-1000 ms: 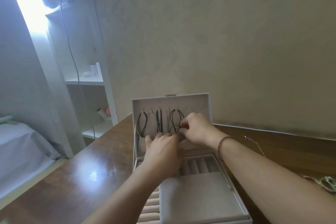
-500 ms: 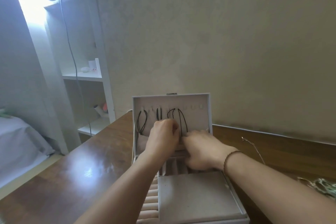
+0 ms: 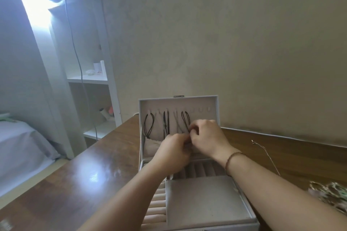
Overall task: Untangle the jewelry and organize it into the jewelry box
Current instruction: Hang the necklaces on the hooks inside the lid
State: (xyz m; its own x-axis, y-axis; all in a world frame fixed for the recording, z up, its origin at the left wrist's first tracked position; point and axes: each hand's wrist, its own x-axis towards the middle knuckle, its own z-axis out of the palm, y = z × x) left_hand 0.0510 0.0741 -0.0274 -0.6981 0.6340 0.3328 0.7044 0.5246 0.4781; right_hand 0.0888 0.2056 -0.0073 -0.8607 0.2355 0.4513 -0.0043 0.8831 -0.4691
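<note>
A white jewelry box (image 3: 206,202) is seen open on a brown tabletop (image 3: 78,178), its lid (image 3: 178,103) standing upright toward the wall. Four cords are hung from the row of hooks inside the lid: a black looped cord (image 3: 149,124) at the left, a straight black cord (image 3: 166,124) beside it, a pale grey cord (image 3: 178,124) next, and a black cord (image 3: 185,120) at the right, just beside the right hand. The hooks at the right end of the row are bare.

Both hands are held together in front of the lower part of the lid. The left hand (image 3: 171,154) is curled, its fingertips meeting those of the right hand (image 3: 208,137). The right grip is narrowed to a pinch at the lower end of the rightmost black cord; whether the cord is actually held cannot be told. The left grip is narrow as well, and what lies between its fingers is hidden. A thin beaded bracelet (image 3: 231,159) is worn on the right wrist.

In the box's base, a row of ring slots (image 3: 202,169) is seen behind a flat grey tray (image 3: 206,202), and padded rolls (image 3: 156,210) are lined along the left side.

On the tabletop to the right of the box, a thin chain (image 3: 266,155) is laid out apart from it, and a tangled pile of jewelry (image 3: 330,193) rests near the right edge, partly behind the right forearm.

A white shelf (image 3: 90,80) stands at the left, with a bed (image 3: 18,146) beyond it.
</note>
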